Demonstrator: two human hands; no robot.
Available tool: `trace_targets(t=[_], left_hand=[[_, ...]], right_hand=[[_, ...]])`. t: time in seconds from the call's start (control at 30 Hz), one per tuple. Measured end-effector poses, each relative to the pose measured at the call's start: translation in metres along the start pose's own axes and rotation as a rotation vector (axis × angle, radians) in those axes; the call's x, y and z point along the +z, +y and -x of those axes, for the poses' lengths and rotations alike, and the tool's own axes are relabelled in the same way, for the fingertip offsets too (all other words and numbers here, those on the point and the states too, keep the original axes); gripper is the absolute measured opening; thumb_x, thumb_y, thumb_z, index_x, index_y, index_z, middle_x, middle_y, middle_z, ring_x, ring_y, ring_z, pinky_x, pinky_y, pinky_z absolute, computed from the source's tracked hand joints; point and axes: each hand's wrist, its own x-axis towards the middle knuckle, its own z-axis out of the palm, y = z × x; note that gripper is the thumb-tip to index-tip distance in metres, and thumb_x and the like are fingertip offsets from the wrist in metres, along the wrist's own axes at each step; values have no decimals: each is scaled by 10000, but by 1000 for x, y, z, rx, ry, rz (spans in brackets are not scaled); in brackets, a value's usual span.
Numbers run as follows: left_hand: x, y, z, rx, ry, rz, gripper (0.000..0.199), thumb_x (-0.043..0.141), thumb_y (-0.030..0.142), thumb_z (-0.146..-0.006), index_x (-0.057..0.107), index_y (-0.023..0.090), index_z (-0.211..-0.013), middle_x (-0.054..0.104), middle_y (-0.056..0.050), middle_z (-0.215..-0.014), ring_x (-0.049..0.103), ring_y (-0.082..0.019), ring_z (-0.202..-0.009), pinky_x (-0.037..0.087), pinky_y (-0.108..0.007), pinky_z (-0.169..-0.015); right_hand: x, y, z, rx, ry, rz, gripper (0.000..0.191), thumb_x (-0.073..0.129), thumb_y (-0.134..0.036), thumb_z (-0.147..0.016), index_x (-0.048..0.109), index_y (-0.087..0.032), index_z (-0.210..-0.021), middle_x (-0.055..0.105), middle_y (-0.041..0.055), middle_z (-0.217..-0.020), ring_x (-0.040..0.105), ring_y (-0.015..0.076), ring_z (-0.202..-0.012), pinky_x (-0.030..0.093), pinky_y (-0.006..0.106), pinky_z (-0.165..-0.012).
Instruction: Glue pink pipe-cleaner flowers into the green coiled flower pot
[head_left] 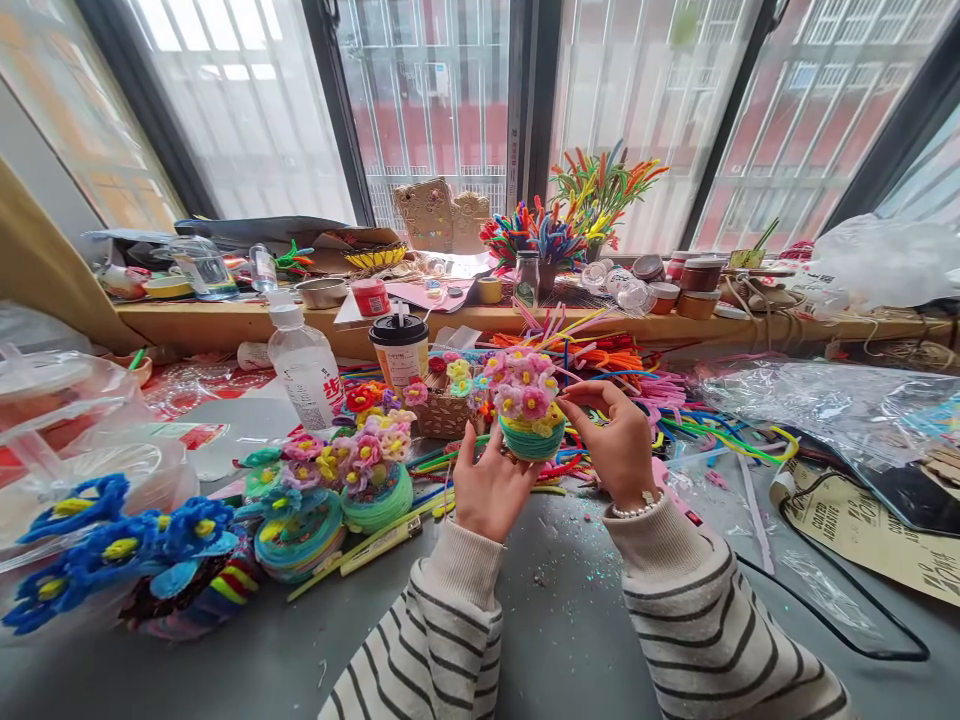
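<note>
Well, my left hand (491,492) cups the yarn-wrapped flower pot (532,437) above the tabletop (562,620), fingers curled about its base; it should be light, best held there, since the soft pink blooms (523,384) would crush. Rightward, my right hand (621,448) has thumb and forefinger nearly together beside them; what they pinch, I can't tell.

Legible text: "COATED ABRASIVE" on the tan sheet (874,548), far right of the black-lidded paper cup (405,362) and nearer the camera.
Sheet also has larger dark marks, slanted, partly covered, can't read. Clear bottle (301,365) just left of cup: big red print, turned away, unreadable. Cup's own label too small. Red tub (370,297) behind cup, slightly left: pale lettering, illegible. White plastic bag (889,262) far right, beyond cup: red print, crumpled, illegible.
</note>
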Motion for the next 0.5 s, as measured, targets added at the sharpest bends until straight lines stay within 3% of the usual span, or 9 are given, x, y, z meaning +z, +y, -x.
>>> trace_targets(t=[0.3, 0.5], left_hand=[[0, 0, 0, -4, 2, -13, 516, 360, 478, -804, 409, 178, -1221, 597, -101, -1069, 577, -207, -945, 393, -398, -904], [1, 0, 0, 7, 6, -13, 511, 353, 482, -806, 420, 184, -1215, 601, -99, -1059, 575, -212, -949, 389, -401, -908]], right_hand=[[-8, -9, -2, -31, -11, 18, 156, 578, -274, -715, 603, -171, -829, 668, 43, -818, 623, 155, -758, 472, 295, -734], [-5, -6, -1, 22, -16, 12, 171, 585, -326, -706, 603, -169, -770, 660, 42, -768, 618, 162, -715, 478, 300, -692]])
